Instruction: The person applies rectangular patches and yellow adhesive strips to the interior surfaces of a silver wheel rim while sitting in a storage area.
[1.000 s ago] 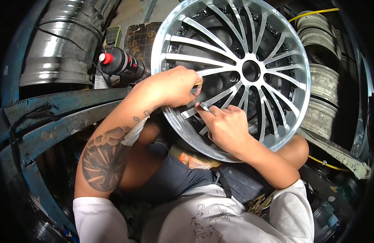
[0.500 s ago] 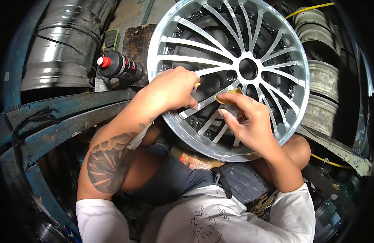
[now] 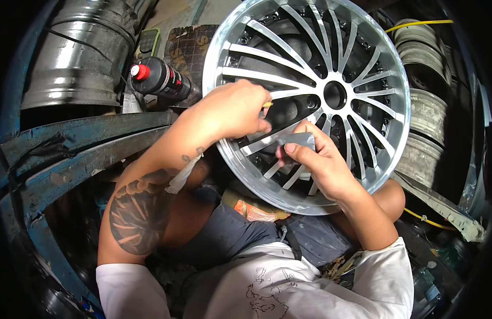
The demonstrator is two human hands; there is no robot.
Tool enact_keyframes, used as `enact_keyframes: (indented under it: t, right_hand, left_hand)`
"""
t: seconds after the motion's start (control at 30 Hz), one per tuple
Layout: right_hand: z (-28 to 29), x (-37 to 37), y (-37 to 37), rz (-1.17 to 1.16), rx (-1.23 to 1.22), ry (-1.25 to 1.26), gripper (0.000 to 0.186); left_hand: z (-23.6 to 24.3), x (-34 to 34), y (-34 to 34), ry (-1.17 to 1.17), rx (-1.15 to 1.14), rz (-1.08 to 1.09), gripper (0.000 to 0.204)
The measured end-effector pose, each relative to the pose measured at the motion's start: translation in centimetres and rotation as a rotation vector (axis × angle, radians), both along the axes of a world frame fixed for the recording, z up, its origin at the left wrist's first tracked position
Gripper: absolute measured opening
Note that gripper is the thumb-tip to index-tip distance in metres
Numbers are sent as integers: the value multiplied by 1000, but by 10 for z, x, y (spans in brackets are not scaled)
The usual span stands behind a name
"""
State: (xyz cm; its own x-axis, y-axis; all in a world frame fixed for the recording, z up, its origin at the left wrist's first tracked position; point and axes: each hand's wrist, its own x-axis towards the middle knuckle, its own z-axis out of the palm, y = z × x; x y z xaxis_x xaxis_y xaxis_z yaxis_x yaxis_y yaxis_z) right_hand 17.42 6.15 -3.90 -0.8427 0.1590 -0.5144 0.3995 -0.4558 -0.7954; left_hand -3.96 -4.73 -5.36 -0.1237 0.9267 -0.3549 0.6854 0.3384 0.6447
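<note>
A silver alloy wheel rim [image 3: 267, 78] with many thin spokes and a dark inside leans close against my knees. Over its lower left spokes, my right hand [image 3: 328, 167] pinches a small folded piece of sandpaper [image 3: 302, 141] between thumb and fingers, its grey face showing. My left hand [image 3: 232, 109] rests at the rim's left side, fingers curled. From those fingers peeks a small yellow edge [image 3: 267, 105], which looks like another scrap of sandpaper; most of it is hidden.
At the left stand stacked shiny rims [image 3: 81, 64] and a blue metal frame [image 3: 86, 133]. A black bottle with a red cap [image 3: 158, 77] lies beside a dark printed board [image 3: 184, 40]. On the right are more stacked rims [image 3: 424, 114] and a yellow hose [image 3: 421, 24].
My right hand has turned its sandpaper, so the grey face shows instead of the yellow back. The wheel rim appears slightly shifted right and down in view.
</note>
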Motion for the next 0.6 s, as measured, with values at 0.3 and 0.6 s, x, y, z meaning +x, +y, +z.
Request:
enact_keyframes:
  t: [0.3, 0.6]
  right_hand:
    - [-13, 1, -14, 357, 1585, 291, 24]
    - [-11, -5, -25, 618, 1774, 265, 39]
  left_hand:
    - [7, -13, 1, -86, 55, 71, 35]
    - [8, -13, -1, -53, 28, 80, 37]
